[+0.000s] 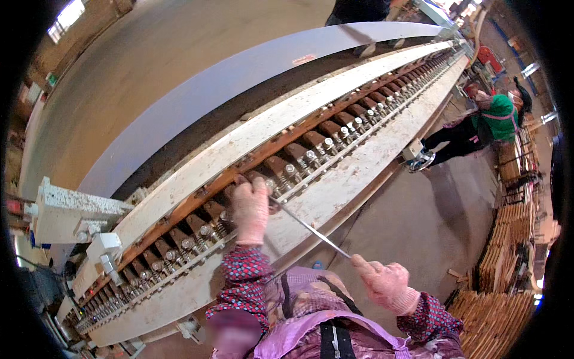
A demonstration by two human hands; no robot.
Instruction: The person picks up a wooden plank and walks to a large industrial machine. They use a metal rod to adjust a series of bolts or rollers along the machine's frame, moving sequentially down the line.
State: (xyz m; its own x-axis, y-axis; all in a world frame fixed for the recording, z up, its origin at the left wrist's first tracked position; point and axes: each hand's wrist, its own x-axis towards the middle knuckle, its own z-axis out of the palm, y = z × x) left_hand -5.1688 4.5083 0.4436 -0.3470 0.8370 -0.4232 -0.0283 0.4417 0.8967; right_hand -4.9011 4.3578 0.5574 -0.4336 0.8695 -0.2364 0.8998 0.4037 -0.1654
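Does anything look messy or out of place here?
Perhaps: small wood pieces lie loose on the floor past the right hand, instead of in the wood stacks. The near white beam looks speckled brown.

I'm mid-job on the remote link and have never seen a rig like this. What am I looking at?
There is no robot: these are a person's own gloved hands. The picture comes from a fisheye camera worn on the head, looking down, so straight edges bend. A long machine runs diagonally across, carrying brown blocks and a row of springs and bolts. The right hand has its grip closed around one end of a thin metal rod. The left hand is at the row; what its fingers hold is hidden.
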